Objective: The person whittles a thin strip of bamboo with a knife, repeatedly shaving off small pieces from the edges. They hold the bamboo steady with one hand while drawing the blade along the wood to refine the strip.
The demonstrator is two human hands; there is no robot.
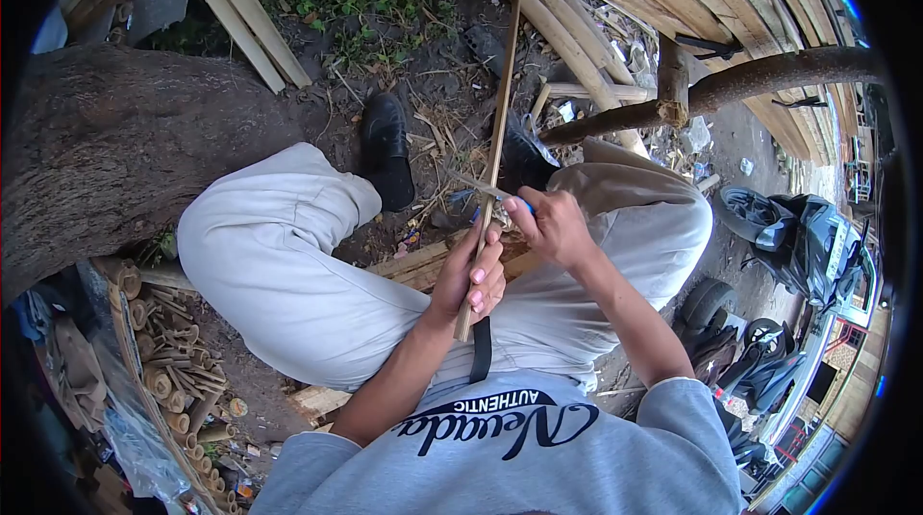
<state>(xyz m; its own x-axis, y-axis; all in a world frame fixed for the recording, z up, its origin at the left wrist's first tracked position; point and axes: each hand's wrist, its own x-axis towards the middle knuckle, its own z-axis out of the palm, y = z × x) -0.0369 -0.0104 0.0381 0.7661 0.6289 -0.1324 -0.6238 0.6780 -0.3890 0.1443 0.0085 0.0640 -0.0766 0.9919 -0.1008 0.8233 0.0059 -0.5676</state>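
A long, thin bamboo strip [501,111] runs from my lap up toward the stacked poles. My left hand [469,276] is wrapped around it near its lower end. Just above, my right hand [551,229] is closed around the handle of a knife [478,185], a bit of blue showing at the grip. The knife's blade points left and lies across the strip, seemingly touching it. Most of the handle is hidden by my right fingers.
A thick tree trunk [125,145] lies at the left. Cut bamboo pieces [178,371] are piled at lower left. A branch [760,82] and long bamboo poles [577,34] stretch across the upper right. A motorcycle [803,241] stands at the right.
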